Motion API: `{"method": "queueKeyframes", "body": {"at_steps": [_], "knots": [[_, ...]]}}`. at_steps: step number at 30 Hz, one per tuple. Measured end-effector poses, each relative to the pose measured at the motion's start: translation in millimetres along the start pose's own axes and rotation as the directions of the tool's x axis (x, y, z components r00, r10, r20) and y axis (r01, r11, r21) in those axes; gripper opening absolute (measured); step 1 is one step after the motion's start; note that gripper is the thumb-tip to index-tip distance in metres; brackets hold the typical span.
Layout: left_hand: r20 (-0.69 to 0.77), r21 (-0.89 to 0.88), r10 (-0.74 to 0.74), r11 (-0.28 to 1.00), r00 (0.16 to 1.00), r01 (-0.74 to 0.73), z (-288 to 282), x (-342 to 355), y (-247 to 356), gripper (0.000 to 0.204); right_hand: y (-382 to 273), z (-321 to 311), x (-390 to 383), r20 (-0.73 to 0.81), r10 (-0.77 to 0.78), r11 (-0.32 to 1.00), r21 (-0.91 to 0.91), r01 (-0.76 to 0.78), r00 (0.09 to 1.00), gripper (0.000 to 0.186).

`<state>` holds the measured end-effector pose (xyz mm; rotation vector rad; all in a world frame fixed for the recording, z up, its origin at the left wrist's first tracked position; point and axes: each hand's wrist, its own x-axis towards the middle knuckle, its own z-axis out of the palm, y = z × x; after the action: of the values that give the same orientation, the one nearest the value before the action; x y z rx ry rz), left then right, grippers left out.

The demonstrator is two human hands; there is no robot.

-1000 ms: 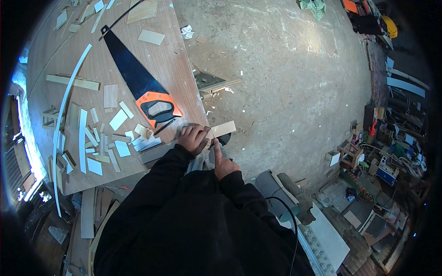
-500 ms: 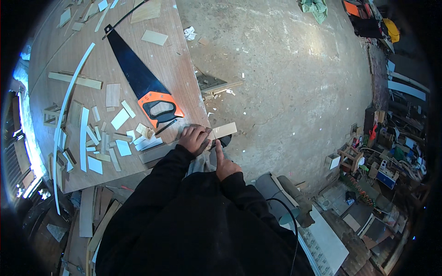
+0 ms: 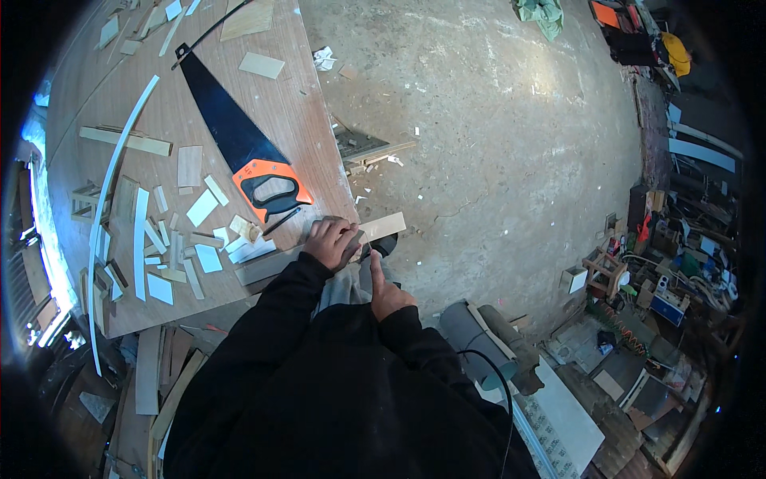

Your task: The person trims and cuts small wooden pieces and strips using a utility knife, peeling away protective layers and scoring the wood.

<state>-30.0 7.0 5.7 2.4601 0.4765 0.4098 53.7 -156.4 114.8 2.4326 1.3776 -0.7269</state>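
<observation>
Two hands met over a wooden strip at the corner of a scrap-strewn desk

At the center of the frame, a pale wooden strip (image 3: 385, 227) jutted past the edge of the wood-grained desk (image 3: 294, 96) over the floor. The left hand (image 3: 329, 243) lay over its inner end, fingers bent and close together; whether it gripped or only pressed could not be told. The right hand (image 3: 389, 294) was just below, index finger extended toward the strip and the others curled; whether it held anything could not be told.

The desk filled the upper left of the frame. A handsaw (image 3: 231, 120) with an orange-and-black handle lay aslant on it, a slim dark pencil-like stick (image 3: 282, 220) near its handle. Wood offcuts (image 3: 203, 207) were scattered to the left, beside a long, curved pale strip (image 3: 114, 165) that reached beyond the desk's lower edge.

Worn, stained concrete floor (image 3: 495, 144) spread through the upper center and right, dotted with small chips. A green cloth (image 3: 544, 17) lay at the top. A wooden stool (image 3: 608, 271) stood among crowded clutter along the right side, near a blue case (image 3: 669, 310). At lower center right, a gray roll (image 3: 472, 331) lay near a white panel (image 3: 570, 415); boards (image 3: 149, 371) leaned or lay at lower left.
</observation>
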Motion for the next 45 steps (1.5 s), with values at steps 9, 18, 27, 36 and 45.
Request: {"method": "queueKeyframes", "body": {"at_steps": [9, 18, 27, 36, 45], "knots": [[-0.014, 0.003, 0.005, 1.0, 1.0, -0.005, -1, 3, 2, 0.034, 1, 6, -7, -0.027, 0.024, 0.999, -0.026, -0.025, 0.999, 0.084], [-0.037, -0.017, 0.02, 1.0, 0.999, -0.02, -3, 6, 4, 0.035, 3, 2, -8, 0.109, 0.062, 0.994, 0.078, -0.07, 0.992, 0.087], [0.01, 0.002, 0.025, 1.0, 1.0, -0.025, -5, 7, 9, 0.042, 18, 23, -27, 0.373, 0.158, 0.937, 0.236, -0.259, 0.914, 0.087], [0.021, 0.077, -0.009, 0.997, 1.0, 0.007, -8, 0, 9, 0.048, 92, 33, -38, 0.325, 0.444, 0.654, 0.519, -0.55, 0.835, 0.08], [-0.019, 0.15, 0.021, 0.989, 1.0, -0.018, -7, -6, 8, 0.047, 151, 195, -138, 0.465, 0.427, 0.031, 0.849, -0.527, 0.776, 0.074]]}}
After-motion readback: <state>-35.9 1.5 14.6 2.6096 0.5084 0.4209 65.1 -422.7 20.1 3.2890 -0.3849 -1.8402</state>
